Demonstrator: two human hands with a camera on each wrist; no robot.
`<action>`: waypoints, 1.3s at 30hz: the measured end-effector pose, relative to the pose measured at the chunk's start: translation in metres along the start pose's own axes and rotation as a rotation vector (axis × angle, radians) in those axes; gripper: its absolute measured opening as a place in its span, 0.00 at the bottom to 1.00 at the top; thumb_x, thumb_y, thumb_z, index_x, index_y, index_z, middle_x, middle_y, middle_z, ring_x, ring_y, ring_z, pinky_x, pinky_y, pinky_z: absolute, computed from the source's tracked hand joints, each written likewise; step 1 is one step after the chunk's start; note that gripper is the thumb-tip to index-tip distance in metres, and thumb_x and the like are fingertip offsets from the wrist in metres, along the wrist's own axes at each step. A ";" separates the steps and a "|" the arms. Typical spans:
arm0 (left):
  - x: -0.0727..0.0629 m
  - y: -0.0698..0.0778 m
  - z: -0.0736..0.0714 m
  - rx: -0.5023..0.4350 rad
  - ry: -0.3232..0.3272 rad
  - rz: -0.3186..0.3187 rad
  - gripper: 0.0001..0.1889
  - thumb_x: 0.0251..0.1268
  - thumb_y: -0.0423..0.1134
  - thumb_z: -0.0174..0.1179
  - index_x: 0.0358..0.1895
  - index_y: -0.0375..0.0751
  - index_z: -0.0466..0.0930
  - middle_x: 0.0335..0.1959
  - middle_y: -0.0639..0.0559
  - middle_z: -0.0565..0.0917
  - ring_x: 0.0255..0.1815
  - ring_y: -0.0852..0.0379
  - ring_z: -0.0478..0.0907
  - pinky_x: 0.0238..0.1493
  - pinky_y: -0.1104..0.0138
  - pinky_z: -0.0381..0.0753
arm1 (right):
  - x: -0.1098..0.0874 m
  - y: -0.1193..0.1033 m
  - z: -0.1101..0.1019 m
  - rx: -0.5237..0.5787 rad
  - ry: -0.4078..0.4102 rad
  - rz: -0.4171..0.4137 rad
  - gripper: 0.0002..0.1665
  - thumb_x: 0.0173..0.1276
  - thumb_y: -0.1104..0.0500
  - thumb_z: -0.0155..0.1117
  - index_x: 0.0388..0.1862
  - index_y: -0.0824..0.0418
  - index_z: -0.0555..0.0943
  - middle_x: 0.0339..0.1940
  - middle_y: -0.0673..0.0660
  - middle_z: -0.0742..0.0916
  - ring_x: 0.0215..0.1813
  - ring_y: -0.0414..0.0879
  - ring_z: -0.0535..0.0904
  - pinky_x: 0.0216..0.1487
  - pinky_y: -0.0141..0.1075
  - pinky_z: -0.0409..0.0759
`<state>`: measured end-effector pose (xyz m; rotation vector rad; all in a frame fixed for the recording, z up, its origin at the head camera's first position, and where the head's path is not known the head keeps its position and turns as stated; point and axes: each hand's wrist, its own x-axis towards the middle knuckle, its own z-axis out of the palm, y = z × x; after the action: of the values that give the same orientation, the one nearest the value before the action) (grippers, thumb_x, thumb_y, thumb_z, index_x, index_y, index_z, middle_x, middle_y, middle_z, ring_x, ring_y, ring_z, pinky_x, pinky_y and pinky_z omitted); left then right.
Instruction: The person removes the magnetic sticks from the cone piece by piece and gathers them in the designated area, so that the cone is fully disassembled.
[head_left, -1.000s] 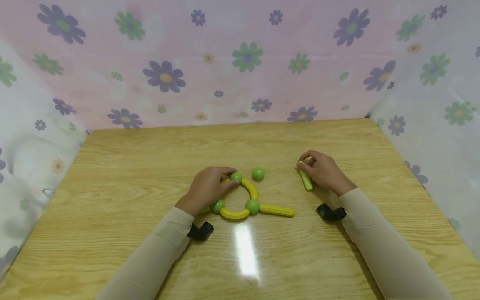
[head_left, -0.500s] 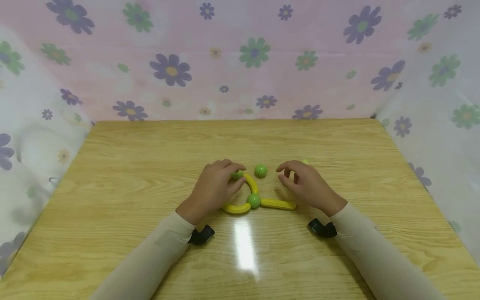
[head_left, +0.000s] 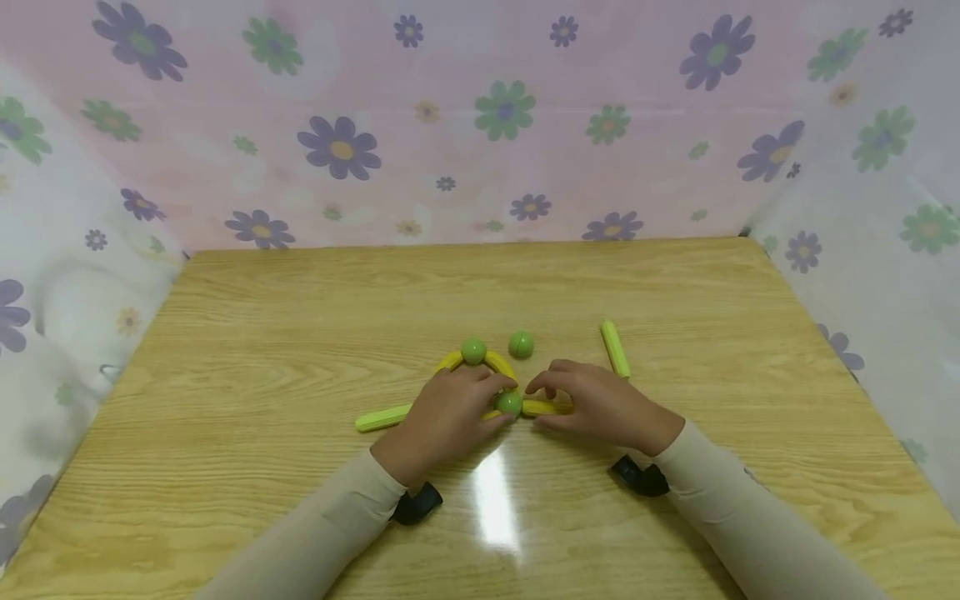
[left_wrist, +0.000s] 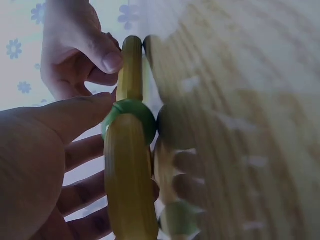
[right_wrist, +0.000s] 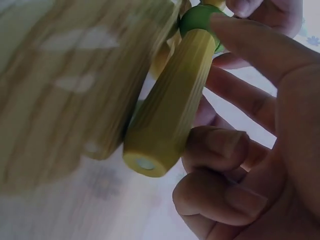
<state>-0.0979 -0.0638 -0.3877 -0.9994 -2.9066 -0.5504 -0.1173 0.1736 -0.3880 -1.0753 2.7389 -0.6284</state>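
Note:
Yellow curved rods (head_left: 499, 364) and green balls form a ring on the wooden table in the head view. My left hand (head_left: 455, 414) lies over the ring's near left part and pinches the near right ball (head_left: 510, 403) between thumb and fingers. A straight yellow rod (right_wrist: 172, 100) runs right from that ball, a pale disc set in its end. Around this rod is my right hand (head_left: 603, 408), thumb and index finger apart on either side, with no firm grip visible. The ring's far ball (head_left: 473, 350) shows beyond my left hand, which covers much of the left side.
A loose green ball (head_left: 521, 344) sits just beyond the ring. One yellow-green straight rod (head_left: 615, 348) lies apart at the right; another (head_left: 382, 418) sticks out left from under my left hand. Flowered cloth (head_left: 495, 150) stands behind the table (head_left: 300, 333).
My right hand has let go of the yellow-green rod, leaving it on the table, and has come left to the straight yellow rod. My left hand has moved from the far ball to the near right ball.

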 end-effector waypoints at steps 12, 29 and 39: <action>-0.001 0.001 0.007 -0.056 0.002 -0.003 0.17 0.68 0.49 0.64 0.56 0.48 0.84 0.48 0.56 0.86 0.51 0.57 0.81 0.53 0.60 0.80 | 0.001 0.009 0.003 0.046 -0.087 -0.024 0.13 0.66 0.53 0.72 0.49 0.52 0.87 0.39 0.43 0.84 0.35 0.33 0.75 0.39 0.29 0.76; 0.002 0.000 0.007 -0.109 0.027 -0.008 0.16 0.67 0.46 0.67 0.54 0.48 0.85 0.45 0.57 0.88 0.47 0.58 0.84 0.52 0.61 0.81 | 0.001 0.020 -0.001 0.267 -0.146 0.054 0.12 0.77 0.51 0.58 0.55 0.50 0.79 0.41 0.43 0.86 0.39 0.35 0.81 0.43 0.33 0.81; 0.001 -0.002 0.010 -0.098 0.032 -0.005 0.15 0.67 0.46 0.67 0.54 0.49 0.86 0.45 0.58 0.88 0.46 0.60 0.84 0.50 0.63 0.81 | -0.009 0.041 -0.032 0.245 0.185 0.260 0.25 0.81 0.49 0.49 0.68 0.61 0.69 0.43 0.62 0.84 0.23 0.43 0.77 0.24 0.35 0.75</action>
<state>-0.0989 -0.0613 -0.3971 -0.9840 -2.8803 -0.7085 -0.1447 0.2170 -0.3763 -0.6239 2.7885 -1.0304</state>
